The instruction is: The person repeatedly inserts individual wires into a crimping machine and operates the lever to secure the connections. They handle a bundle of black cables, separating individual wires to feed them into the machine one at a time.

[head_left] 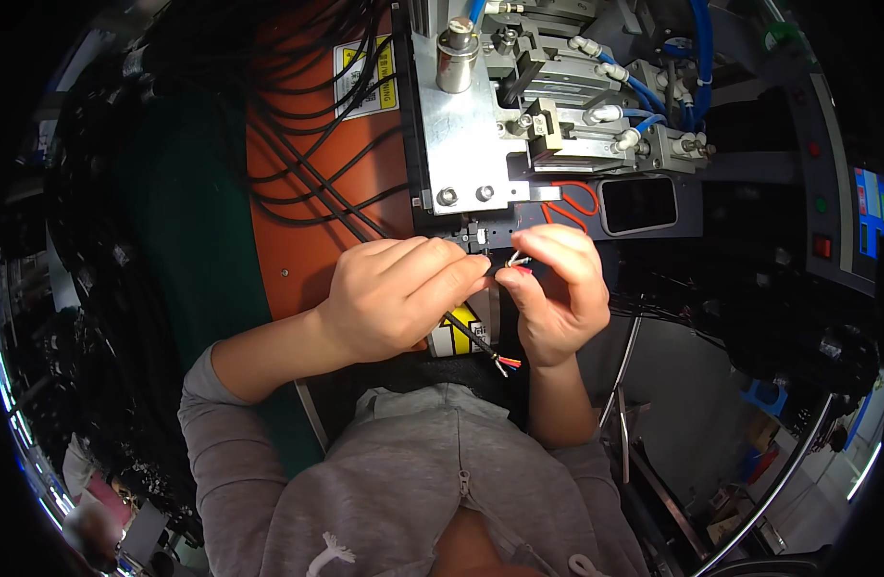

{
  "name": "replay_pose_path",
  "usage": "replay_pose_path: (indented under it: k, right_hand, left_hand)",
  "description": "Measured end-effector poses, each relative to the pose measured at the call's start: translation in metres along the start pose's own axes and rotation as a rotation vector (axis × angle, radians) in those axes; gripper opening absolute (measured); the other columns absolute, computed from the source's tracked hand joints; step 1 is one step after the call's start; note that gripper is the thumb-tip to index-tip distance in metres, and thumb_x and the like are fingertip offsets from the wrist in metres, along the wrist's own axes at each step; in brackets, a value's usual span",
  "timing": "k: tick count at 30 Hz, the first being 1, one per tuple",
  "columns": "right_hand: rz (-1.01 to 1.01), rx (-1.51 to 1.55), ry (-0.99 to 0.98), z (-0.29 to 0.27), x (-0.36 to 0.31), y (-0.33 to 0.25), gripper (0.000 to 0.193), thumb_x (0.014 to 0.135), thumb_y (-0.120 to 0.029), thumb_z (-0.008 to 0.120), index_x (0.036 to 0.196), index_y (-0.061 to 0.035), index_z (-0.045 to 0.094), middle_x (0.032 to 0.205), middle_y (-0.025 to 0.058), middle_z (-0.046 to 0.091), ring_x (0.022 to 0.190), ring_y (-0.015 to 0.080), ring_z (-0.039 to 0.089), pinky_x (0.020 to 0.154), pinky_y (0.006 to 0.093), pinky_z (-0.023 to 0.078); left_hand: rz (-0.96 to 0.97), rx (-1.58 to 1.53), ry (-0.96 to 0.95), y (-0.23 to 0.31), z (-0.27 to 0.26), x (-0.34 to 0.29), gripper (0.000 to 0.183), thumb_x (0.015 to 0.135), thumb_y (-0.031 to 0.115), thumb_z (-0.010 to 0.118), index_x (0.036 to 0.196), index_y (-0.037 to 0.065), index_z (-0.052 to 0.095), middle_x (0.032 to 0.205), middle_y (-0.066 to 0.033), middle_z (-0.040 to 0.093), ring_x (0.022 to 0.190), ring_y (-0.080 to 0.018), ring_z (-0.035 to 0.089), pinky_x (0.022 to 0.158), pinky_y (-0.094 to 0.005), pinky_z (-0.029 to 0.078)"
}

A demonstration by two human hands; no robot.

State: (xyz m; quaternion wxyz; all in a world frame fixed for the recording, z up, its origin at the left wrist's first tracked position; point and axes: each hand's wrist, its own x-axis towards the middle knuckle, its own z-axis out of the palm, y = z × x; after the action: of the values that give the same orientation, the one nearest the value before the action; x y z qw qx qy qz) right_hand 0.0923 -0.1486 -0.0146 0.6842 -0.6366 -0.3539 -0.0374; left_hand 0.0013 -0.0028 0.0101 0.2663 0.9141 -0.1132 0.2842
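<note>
My left hand (389,288) is closed around a black cable, its thumb and forefinger pinching close to the cable's end. The stripped wires (519,260) there fan out in thin strands, a pale one and a red bit among them. At these strands, the thumb and forefinger of my right hand (565,293) are bent in a pinch. A second black cable end (473,335) slants out below my left hand, with several coloured cores (506,363) bared at its tip. Just beyond my fingertips sits a small black fixture (474,237) of the machine.
A metal machine (466,135) with air cylinders and blue hoses stands ahead. Black cables (317,173) run across the orange board (298,255) at left. A phone (638,205) lies at right near an orange cord (578,204). Control buttons (821,247) line the far right.
</note>
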Motion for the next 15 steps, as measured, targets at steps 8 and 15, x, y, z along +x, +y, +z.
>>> replay_pose_path:
  k: [8, 15]
  right_hand:
    - [0.309, 0.235, -0.007, 0.003, 0.001, 0.002, 0.017, 0.068, 0.004, 0.077, 0.081, 0.0024, 0.066, 0.083, 0.0099, 0.063, 0.073, 0.0166, 0.059, 0.065, 0.0249, 0.047]
    - [0.187, -0.289, -0.213, -0.010, 0.004, -0.001, 0.014, 0.072, -0.001, 0.074, 0.078, -0.0011, 0.061, 0.075, 0.0086, 0.059, 0.067, 0.0186, 0.056, 0.061, 0.0274, 0.045]
  left_hand:
    - [-0.039, 0.070, 0.019, -0.001, 0.007, -0.002, 0.013, 0.076, 0.013, 0.068, 0.081, 0.005, 0.059, 0.069, -0.0012, 0.049, 0.056, -0.0122, 0.054, 0.044, -0.0254, 0.041]
    - [-0.075, 0.132, -0.084, -0.001, 0.006, -0.005, 0.014, 0.070, 0.005, 0.071, 0.080, 0.003, 0.061, 0.068, -0.0035, 0.051, 0.054, -0.0156, 0.054, 0.043, -0.0284, 0.042]
